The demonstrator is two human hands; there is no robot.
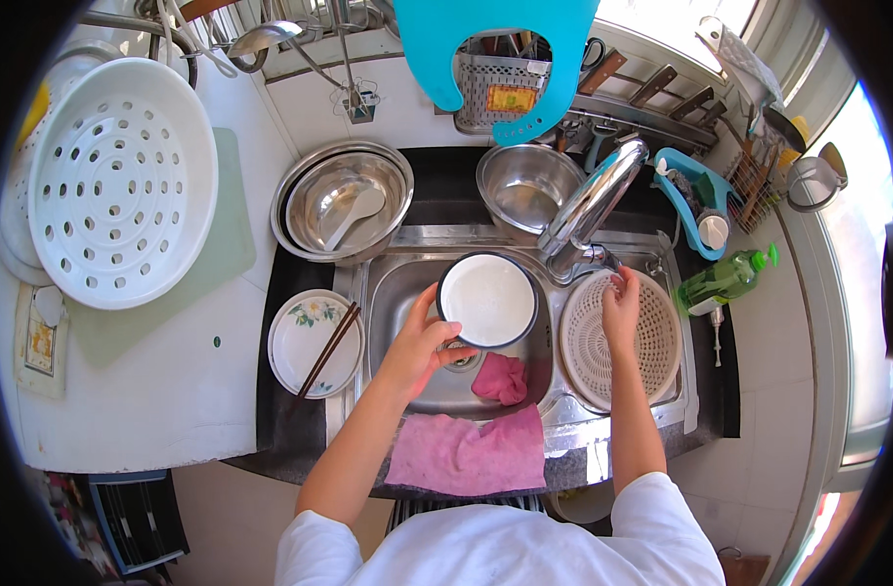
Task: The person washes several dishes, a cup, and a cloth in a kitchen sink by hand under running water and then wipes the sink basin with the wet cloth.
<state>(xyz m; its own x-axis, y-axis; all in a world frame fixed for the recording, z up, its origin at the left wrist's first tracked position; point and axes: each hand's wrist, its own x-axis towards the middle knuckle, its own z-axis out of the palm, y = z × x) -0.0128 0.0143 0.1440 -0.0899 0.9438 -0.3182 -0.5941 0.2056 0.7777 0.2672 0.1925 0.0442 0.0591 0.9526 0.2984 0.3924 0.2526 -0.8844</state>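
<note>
My left hand [426, 340] grips a white bowl [488, 299] with a dark rim by its left edge, above the steel sink basin [395, 293]. My right hand [622, 311] is raised over a pale plastic colander [584, 344], its fingertips near the base of the chrome faucet [596, 194]; whether they touch the faucet's handle I cannot tell. A crumpled pink cloth [500, 379] lies in the basin below the bowl. Another pink cloth [468, 454] is spread over the front edge of the sink.
Left of the sink, brown chopsticks [329, 350] rest on a flowered plate [285, 351]. Behind stand nested steel bowls [292, 242] with a white spoon [355, 218] and another steel bowl [530, 194]. A green soap bottle [721, 282] is at right, a white perforated tray [124, 183] far left.
</note>
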